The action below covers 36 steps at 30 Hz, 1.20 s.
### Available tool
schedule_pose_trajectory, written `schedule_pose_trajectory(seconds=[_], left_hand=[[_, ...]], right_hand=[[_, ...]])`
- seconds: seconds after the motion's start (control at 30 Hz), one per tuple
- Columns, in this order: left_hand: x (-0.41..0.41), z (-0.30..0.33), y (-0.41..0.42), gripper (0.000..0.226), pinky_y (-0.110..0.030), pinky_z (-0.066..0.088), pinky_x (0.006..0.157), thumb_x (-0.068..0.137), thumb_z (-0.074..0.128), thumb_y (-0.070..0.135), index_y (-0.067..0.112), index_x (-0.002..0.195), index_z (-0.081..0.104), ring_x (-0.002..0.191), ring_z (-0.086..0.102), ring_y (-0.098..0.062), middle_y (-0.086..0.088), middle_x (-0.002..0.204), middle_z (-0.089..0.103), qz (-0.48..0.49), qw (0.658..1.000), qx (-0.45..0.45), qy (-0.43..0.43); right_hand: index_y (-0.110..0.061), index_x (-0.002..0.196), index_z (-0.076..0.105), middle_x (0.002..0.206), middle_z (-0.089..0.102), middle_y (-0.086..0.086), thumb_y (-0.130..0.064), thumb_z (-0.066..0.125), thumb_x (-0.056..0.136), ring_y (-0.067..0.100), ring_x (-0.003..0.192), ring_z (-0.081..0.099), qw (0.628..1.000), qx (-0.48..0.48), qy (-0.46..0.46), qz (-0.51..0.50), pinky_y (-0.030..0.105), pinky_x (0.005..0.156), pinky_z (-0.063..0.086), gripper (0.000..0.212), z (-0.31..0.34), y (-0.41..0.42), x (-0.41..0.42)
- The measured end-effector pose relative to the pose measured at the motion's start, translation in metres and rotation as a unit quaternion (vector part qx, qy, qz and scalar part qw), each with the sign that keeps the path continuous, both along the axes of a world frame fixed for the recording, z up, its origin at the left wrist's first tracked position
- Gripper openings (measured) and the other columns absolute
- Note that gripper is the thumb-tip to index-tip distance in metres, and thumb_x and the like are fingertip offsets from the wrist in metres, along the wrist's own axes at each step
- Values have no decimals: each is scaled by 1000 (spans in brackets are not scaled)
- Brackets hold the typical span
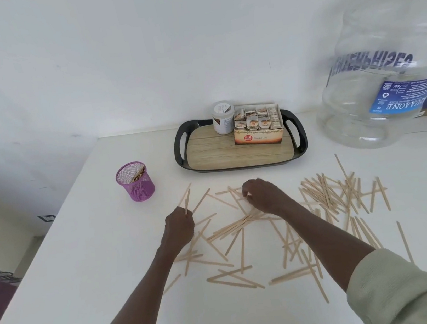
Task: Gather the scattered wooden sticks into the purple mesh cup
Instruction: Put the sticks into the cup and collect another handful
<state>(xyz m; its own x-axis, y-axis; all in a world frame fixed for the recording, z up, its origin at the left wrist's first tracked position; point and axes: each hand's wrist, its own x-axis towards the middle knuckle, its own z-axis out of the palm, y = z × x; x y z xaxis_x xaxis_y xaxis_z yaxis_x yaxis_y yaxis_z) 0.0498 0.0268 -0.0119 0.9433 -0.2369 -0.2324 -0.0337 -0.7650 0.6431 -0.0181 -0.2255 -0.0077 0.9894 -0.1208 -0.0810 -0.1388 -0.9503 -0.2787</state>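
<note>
Sleeves: pale green cuffs [389, 291] at the bottom of the view, over the table's near edge.
Table [84, 262]: white; bare surface along the left edge and near edge.
Left hand [178, 225]: fingers pinched on a few sticks [187, 201] that point up and away.
Right hand [262, 196]: fingers curled down onto the sticks beneath; whether it grips any I cannot tell.
Wooden sticks [329, 195]: scattered centre to right, thickest on the right.
Purple mesh cup [135, 182]: upright, far left of the sticks, some already inside.
Tray [180, 150]: behind, near the wall.
Water jug [386, 69]: far right corner.

White table [89, 261]: sticks [329, 195], cup [136, 182], tray [241, 155]
</note>
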Motion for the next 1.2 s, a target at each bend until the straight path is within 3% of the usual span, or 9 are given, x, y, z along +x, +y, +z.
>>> schedule_pose_trajectory(seconds=[0.13,0.3,0.57,0.63,0.73,0.87,0.97,1.03,1.2], left_hand=[[-6,3,-12,22,-32,50,64,93,38,2,6,93,59,70,58,-21,-9,90,61,60,975,-182,110],[-7,2,-21,26,-27,48,61,95,32,0,1,101,57,66,53,-19,-7,78,53,79,953,-250,153],[-7,-3,-30,25,-27,53,59,94,33,1,4,98,58,65,57,-17,-5,78,56,61,948,-266,163],[-8,-3,-32,24,-27,53,59,93,34,2,6,95,58,64,57,-17,-6,78,57,59,948,-267,163],[-8,-2,-32,24,-28,53,60,93,34,1,6,95,58,65,57,-18,-6,79,57,60,946,-272,166],[-7,-2,-30,25,-31,54,63,94,34,1,6,95,58,65,57,-18,-5,78,57,70,942,-281,171],[-9,-1,-30,26,-32,55,66,94,33,0,5,96,59,63,55,-16,-5,77,55,82,932,-302,184],[-11,-1,-31,26,-33,56,66,94,33,0,4,96,59,62,55,-16,-5,76,55,100,921,-323,193],[-16,2,-35,26,-33,56,66,95,34,0,4,95,59,58,54,-15,-4,72,55,148,886,-380,221]], right_hand=[[-18,139,49,151,41,7,-49,53,94,29,138,38,994,4,98,45,47,109,38,54,-4,15,-2],[-15,146,38,155,30,7,-66,68,76,29,139,32,985,-45,130,99,47,106,40,92,-6,22,-19],[-9,115,67,125,61,3,-19,64,91,23,119,55,998,10,20,58,35,95,46,26,-12,22,-23],[-9,118,67,124,62,3,-17,62,92,24,120,56,998,24,19,51,35,97,46,27,-13,19,-24],[-11,135,54,134,55,3,-20,71,87,21,125,48,995,51,74,53,35,101,41,52,-10,13,-23],[-3,127,57,124,52,8,-12,74,81,26,118,50,992,41,108,41,40,95,45,51,-13,12,-21],[-9,96,65,104,55,8,-6,66,84,25,101,54,995,45,86,25,38,88,48,12,-12,13,-20],[-20,66,54,89,49,3,-4,59,86,22,88,51,997,35,68,23,30,78,43,26,-12,12,-21],[-6,96,71,102,62,10,-10,57,93,24,101,57,998,17,35,41,27,81,39,15,-12,9,-20]])
